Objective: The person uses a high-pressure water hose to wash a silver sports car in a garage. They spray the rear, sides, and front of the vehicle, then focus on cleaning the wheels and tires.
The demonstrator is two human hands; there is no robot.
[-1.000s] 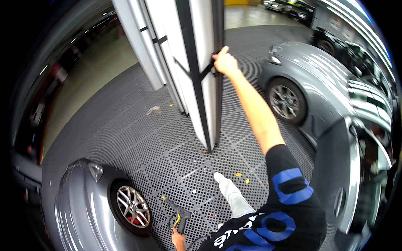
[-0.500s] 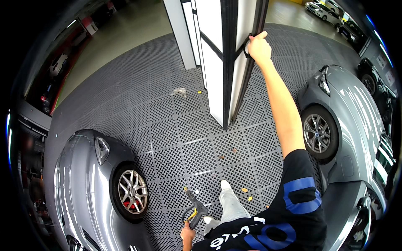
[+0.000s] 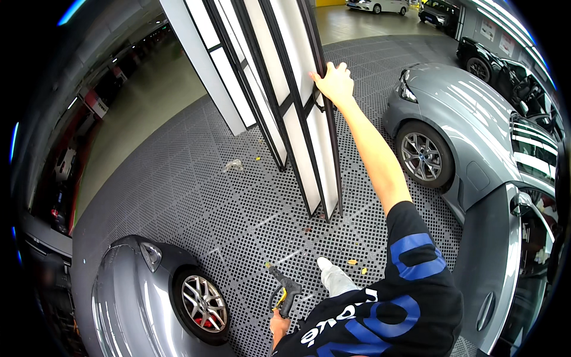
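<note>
My left hand (image 3: 279,324) is low beside my leg, wrapped around the grip of a black pressure-washer spray gun (image 3: 287,288) with a yellow trigger. The gun's nozzle points forward over the floor. My right arm is stretched out ahead. My right hand (image 3: 336,86) rests against the edge of a folding partition door (image 3: 304,137), fingers spread, just above its black handle (image 3: 320,106). White panels in black frames make up the door, standing upright in a zigzag. My palm's contact with the edge is hidden.
A grey car (image 3: 134,291) stands at the near left and another grey car (image 3: 476,101), its side door (image 3: 485,268) apparently ajar, at the right. Dark perforated tiles (image 3: 238,202) cover the floor. Yellow leaves (image 3: 353,262) and crumpled clear plastic (image 3: 233,165) lie on it.
The folding door's panels have spread further apart, with the leading edge nearer me. My right hand has loosened from the handle to spread fingers. The view has turned; the spray gun remains in my left hand.
</note>
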